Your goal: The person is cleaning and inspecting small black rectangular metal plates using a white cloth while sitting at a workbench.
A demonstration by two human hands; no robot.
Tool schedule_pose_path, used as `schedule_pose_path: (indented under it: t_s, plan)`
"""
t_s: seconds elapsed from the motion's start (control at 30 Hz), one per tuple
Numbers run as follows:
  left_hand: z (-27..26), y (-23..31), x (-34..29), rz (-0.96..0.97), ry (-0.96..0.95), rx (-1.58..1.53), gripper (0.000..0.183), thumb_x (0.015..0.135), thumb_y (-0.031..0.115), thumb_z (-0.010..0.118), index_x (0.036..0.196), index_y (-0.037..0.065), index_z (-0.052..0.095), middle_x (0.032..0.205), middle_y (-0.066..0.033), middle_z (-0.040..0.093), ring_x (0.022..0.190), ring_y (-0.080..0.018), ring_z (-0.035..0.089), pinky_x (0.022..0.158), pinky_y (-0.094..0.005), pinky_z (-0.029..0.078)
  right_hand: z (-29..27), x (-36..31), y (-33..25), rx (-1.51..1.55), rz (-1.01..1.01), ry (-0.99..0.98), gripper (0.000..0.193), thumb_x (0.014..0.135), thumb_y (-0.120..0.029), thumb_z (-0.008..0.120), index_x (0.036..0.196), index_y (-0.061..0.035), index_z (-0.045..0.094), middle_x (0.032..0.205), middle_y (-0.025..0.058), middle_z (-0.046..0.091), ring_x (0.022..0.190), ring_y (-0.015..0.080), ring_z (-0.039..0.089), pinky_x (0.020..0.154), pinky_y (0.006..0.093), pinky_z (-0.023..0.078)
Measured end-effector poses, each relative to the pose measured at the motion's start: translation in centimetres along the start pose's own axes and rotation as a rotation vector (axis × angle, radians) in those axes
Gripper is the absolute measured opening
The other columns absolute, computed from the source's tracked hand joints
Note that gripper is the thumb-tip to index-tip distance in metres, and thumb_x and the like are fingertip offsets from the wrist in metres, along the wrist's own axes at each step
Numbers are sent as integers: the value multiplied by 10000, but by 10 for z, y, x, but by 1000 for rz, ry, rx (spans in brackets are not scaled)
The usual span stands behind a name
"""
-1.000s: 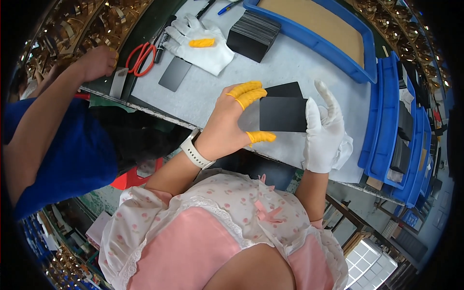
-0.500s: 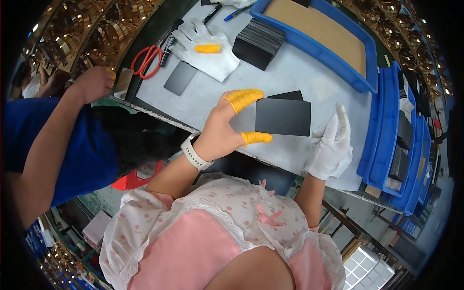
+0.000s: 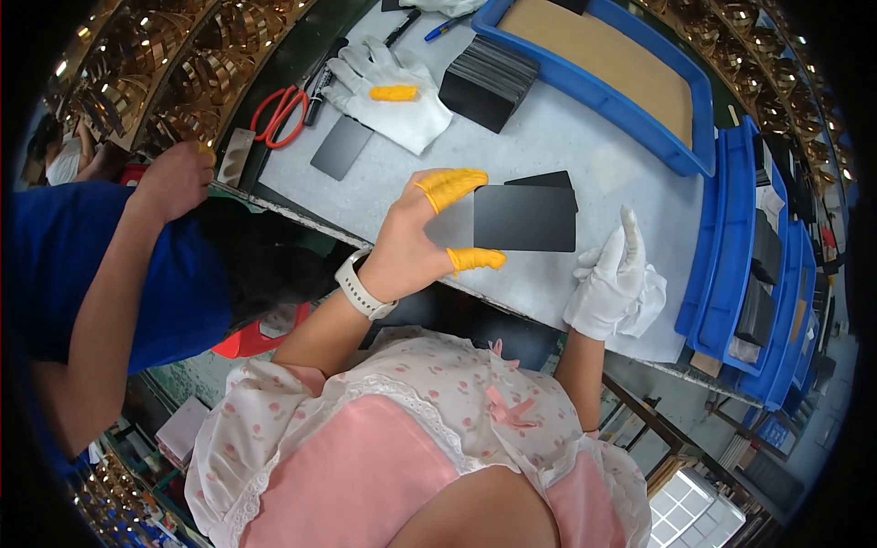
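My left hand (image 3: pixel 411 239), with yellow finger cots on thumb and forefinger, is closed on a thin dark rectangular plate (image 3: pixel 525 219), gripping it near its left edge. The plate is held flat above the worktable, its dark face toward me. Partly hidden behind it are other black plates (image 3: pixel 546 179). To the right of the plate, apart from it, is my right hand (image 3: pixel 605 285) in a white glove. Its forefinger is stretched out, the other fingers are partly curled, and nothing shows in them. A crumpled white cloth or glove (image 3: pixel 649 301) lies beside it.
A stack of black plates (image 3: pixel 489 82) stands near a blue tray (image 3: pixel 603 105). Further left are a white glove (image 3: pixel 393 100), a grey plate (image 3: pixel 342 147) and red-handled scissors (image 3: pixel 280 117). Blue bins (image 3: pixel 722 247) line the right. A co-worker's arm (image 3: pixel 123 265) is at left.
My left hand and the plate have shifted slightly left. My right hand has also moved a little left, its fingers curling somewhat more.
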State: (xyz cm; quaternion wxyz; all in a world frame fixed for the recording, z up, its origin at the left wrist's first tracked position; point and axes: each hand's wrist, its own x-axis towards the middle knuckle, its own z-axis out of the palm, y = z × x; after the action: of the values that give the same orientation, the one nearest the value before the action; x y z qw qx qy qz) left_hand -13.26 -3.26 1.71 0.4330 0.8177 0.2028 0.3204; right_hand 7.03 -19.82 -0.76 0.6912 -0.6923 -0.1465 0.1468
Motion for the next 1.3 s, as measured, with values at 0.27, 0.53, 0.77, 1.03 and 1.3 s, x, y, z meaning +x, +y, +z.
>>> schedule_pose_path:
  t_s: [0.27,0.53,0.77,1.03,1.3]
  plan:
    - [2,3,0,23,21,13,788,663,267,1015,1346,44,690,1315,-128,705,1263,-339,599,1088,-435,499,2,-16,-7,64,-44,-104,487,1121,-185,562,1559,9,472,778,-23,642,559,33,554,500,188,454]
    - [11,13,-3,122,14,140,775,647,222,1019,1333,49,703,1312,-116,711,1259,-309,630,1093,-414,500,47,-25,-44,-491,-633,-190,793,957,-13,760,1628,26,339,942,32,731,758,57,654,685,217,534]
    - [4,12,-7,-61,32,41,701,700,194,994,1318,42,702,1285,-140,696,1200,-305,652,1069,-401,510,19,-21,-49,-163,-198,-26,604,1055,11,547,1624,28,345,1055,142,721,902,178,690,824,307,561]
    - [17,7,-4,0,28,13,731,753,307,952,1358,38,643,1345,-171,657,1256,-407,575,1093,-472,471,36,-35,-39,-864,-764,-373,703,842,51,555,1528,114,416,1471,290,593,1378,499,543,1192,530,407]
    - [12,34,-5,130,-129,-97,862,871,303,852,1549,-36,442,1457,-275,563,1396,-440,489,1209,-488,368,58,-45,1,-40,-131,-510,477,1068,-59,611,1516,58,492,1338,141,693,1251,217,633,1030,359,530]
